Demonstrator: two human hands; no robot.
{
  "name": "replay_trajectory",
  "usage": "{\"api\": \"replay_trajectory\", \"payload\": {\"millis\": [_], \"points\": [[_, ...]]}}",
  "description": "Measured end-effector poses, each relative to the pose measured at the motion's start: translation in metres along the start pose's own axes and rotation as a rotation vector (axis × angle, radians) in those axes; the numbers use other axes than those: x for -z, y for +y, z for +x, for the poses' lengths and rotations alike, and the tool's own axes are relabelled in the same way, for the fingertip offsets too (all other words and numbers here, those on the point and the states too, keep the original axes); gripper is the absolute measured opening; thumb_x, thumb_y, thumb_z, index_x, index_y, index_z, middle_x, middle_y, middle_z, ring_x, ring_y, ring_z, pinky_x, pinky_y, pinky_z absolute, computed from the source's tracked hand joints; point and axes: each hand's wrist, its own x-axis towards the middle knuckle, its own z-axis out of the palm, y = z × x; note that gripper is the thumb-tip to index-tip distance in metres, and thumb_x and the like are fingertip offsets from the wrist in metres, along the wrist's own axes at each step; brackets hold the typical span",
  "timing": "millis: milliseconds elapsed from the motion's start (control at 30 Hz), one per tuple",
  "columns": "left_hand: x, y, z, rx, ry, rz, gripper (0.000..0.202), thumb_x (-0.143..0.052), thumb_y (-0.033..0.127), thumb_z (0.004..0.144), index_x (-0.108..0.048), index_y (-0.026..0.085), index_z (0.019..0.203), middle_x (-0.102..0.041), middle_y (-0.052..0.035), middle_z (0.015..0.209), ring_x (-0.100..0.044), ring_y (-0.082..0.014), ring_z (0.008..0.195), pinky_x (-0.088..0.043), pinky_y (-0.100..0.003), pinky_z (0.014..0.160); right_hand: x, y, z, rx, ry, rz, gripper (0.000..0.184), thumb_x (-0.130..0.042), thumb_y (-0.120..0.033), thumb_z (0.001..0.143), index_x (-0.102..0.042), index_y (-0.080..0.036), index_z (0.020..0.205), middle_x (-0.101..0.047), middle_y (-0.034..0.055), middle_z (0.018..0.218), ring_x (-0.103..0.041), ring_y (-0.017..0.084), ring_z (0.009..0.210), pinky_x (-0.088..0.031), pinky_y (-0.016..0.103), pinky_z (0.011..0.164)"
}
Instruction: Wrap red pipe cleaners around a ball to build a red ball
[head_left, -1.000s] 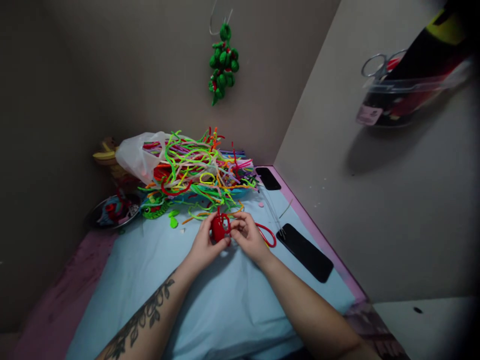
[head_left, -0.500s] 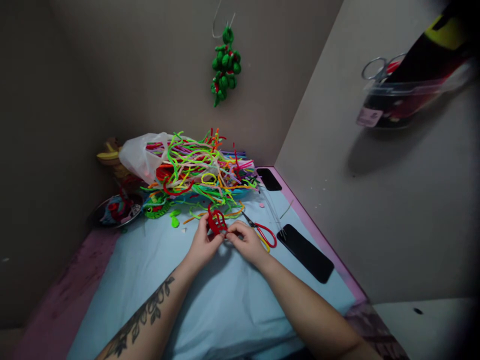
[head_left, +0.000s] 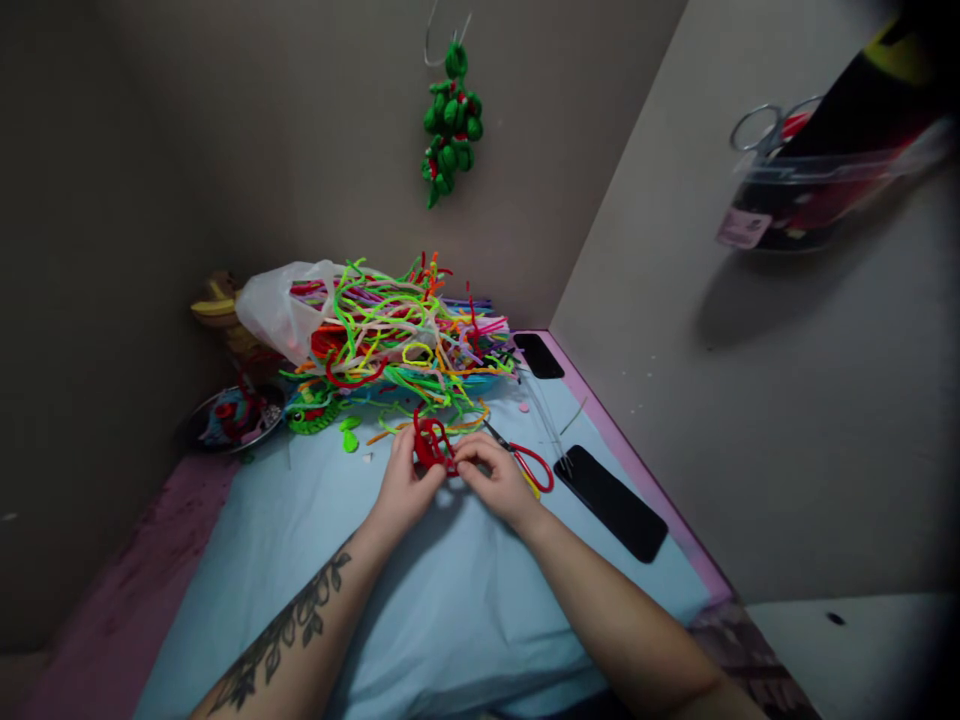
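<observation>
While a red piece (head_left: 430, 446) is held above the cloth (head_left: 435, 610), scissors (head_left: 535, 468) lie close by

Because both hands meet on the red piece, near the middle of the scene, a slip by either one could shift it. The left hand (head_left: 405, 475) curls around its left side, thumb on the near edge. The right hand (head_left: 495, 478) is narrow, thumb and fingers pinching at the right edge; exactly which strand they hold is too small to tell. The piece shows loops and gaps, with one end sticking up at the far left, so a hard tug might pull a loop out of shape, and a loose pinch might let a strand spring free.

The scissors lie just right of the right hand, dark blades angled toward the far left, the yellow handle partly hidden. If that hand swings right, it could brush the blades or knock them against the black phone (head_left: 611, 505) farther right.

At the far side, the heap of coloured stems (head_left: 401, 330) spills from a white plastic bag (head_left: 277, 305); some strands reach close to the hands and could snag. Loose green pieces (head_left: 349, 441) lie to the left, light enough, probably, to be swept aside by a sleeve or wrist.
</observation>
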Motion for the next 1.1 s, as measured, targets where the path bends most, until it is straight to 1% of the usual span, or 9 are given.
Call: {"api": "replay_trajectory", "payload": {"millis": [100, 267, 333, 433, 500, 667, 933, 1033, 1100], "points": [[0.0, -0.001, -0.003, -0.145, -0.079, 0.156, 0.069, -0.055, 0.014, 0.07, -0.036, 0.021, 0.136, -0.042, -0.0112, 0.129, -0.039, -0.0256, 0.123, -0.032, -0.044, 0.105, 0.001, 0.0, 0.001, -0.08, -0.023, 0.105, 0.014, -0.06, -0.031, 0.08, -0.064, -0.021, 0.088, -0.06, 0.0053, 0.09, -0.056, 0.019, 0.087, -0.045, 0.031, 0.075], [-0.001, 0.003, -0.01, -0.235, -0.235, 0.217, 0.08, -0.053, 0.012, 0.075, -0.019, 0.025, 0.145, -0.028, -0.0113, 0.139, -0.031, -0.0261, 0.131, -0.029, -0.044, 0.108, 0.002, 0.004, 0.001, -0.232, -0.142, 0.324, 0.022, -0.063, -0.038, 0.078, -0.059, -0.018, 0.072, -0.055, -0.0008, 0.068, -0.051, 0.012, 0.062, -0.04, 0.026, 0.062], [-0.002, 0.005, -0.011, -0.254, -0.256, 0.217, 0.08, -0.052, 0.011, 0.074, -0.019, 0.025, 0.146, -0.029, -0.0111, 0.138, -0.032, -0.0264, 0.13, -0.029, -0.044, 0.109, 0.002, 0.007, 0.001, -0.245, -0.123, 0.346, 0.023, -0.064, -0.037, 0.077, -0.056, -0.018, 0.066, -0.053, -0.002, 0.064, -0.048, 0.012, 0.059, -0.039, 0.025, 0.06], [-0.001, 0.006, -0.011, -0.267, -0.262, 0.212, 0.079, -0.052, 0.009, 0.074, -0.023, 0.027, 0.145, -0.033, -0.0102, 0.135, -0.034, -0.027, 0.129, -0.029, -0.045, 0.109, 0.003, 0.009, 0.001, -0.247, 0.003, 0.313, 0.022, -0.065, -0.034, 0.074, -0.054, -0.019, 0.063, -0.051, -0.0028, 0.062, -0.046, 0.011, 0.058, -0.038, 0.025, 0.059], [0.0, 0.008, -0.011, -0.264, -0.266, 0.209, 0.078, -0.052, 0.009, 0.073, -0.025, 0.027, 0.144, -0.035, -0.01, 0.133, -0.036, -0.0271, 0.127, -0.031, -0.045, 0.108, 0.003, 0.009, 0.001, -0.252, 0.034, 0.296, 0.021, -0.065, -0.032, 0.074, -0.054, -0.019, 0.063, -0.052, -0.0028, 0.062, -0.046, 0.012, 0.059, -0.038, 0.025, 0.06], [0.0, 0.011, -0.012, -0.267, -0.305, 0.196, 0.08, -0.052, 0.01, 0.074, -0.022, 0.027, 0.146, -0.035, -0.0105, 0.134, -0.037, -0.0272, 0.127, -0.033, -0.044, 0.107, 0.003, 0.007, 0.001, -0.285, -0.105, 0.334, 0.024, -0.066, -0.034, 0.074, -0.052, -0.018, 0.063, -0.052, -0.0033, 0.06, -0.047, 0.011, 0.056, -0.037, 0.023, 0.056], [-0.002, 0.004, -0.011, -0.268, -0.281, 0.185, 0.083, -0.053, 0.01, 0.074, -0.017, 0.029, 0.146, -0.032, -0.0093, 0.137, -0.034, -0.0253, 0.13, -0.029, -0.043, 0.109, 0.005, 0.013, 0.002, -0.266, -0.125, 0.469, 0.022, -0.069, -0.037, 0.072, -0.061, -0.017, 0.067, -0.057, -0.0011, 0.066, -0.051, 0.012, 0.062, -0.04, 0.026, 0.064], [-0.002, 0.002, -0.011, -0.274, -0.285, 0.175, 0.082, -0.053, 0.01, 0.075, -0.017, 0.028, 0.147, -0.031, -0.0093, 0.137, -0.033, -0.0245, 0.13, -0.029, -0.042, 0.11, 0.005, 0.014, 0.001, -0.302, -0.159, 0.488, 0.023, -0.07, -0.036, 0.073, -0.06, -0.017, 0.067, -0.057, -0.0009, 0.065, -0.051, 0.012, 0.06, -0.039, 0.025, 0.062], [-0.002, 0.002, -0.011, -0.27, -0.29, 0.17, 0.081, -0.053, 0.01, 0.075, -0.018, 0.028, 0.146, -0.031, -0.0093, 0.137, -0.033, -0.0244, 0.13, -0.029, -0.041, 0.11, 0.004, 0.014, 0.001, -0.31, -0.133, 0.494, 0.024, -0.069, -0.036, 0.073, -0.057, -0.017, 0.064, -0.054, -0.0021, 0.062, -0.048, 0.011, 0.058, -0.037, 0.024, 0.06]]}}
